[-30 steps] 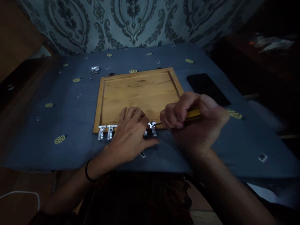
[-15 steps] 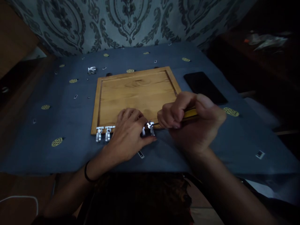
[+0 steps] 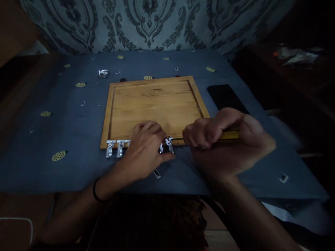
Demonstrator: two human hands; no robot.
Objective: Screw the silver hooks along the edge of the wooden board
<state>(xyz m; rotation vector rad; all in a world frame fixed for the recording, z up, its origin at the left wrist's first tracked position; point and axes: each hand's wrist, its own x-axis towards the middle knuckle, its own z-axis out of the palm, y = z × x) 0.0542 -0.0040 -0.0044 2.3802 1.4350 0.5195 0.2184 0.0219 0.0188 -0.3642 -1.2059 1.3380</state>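
A framed wooden board (image 3: 157, 108) lies flat on the cloth-covered table, with metal double hooks (image 3: 120, 149) along its near edge. My left hand (image 3: 143, 151) rests on that edge, fingers curled over the wood and thumb below, closed around a metal hook (image 3: 169, 144) at its right side. Part of the row of hooks is hidden beneath this hand. My right hand (image 3: 227, 143) is wrapped around the yellow handle of a screwdriver (image 3: 230, 135). The screwdriver's thin shaft points left toward the hook by my left thumb; its tip is hard to make out.
A dark, flat, phone-like object (image 3: 226, 97) lies right of the board. Several loose metal hooks (image 3: 103, 73) are piled at the back left, with tiny screws (image 3: 98, 105) nearby. A patterned curtain (image 3: 154, 24) hangs behind the table (image 3: 73, 136).
My right hand has moved right, away from the hook, with the screwdriver in its grip. My left hand stays on the board's edge. The view has shifted slightly.
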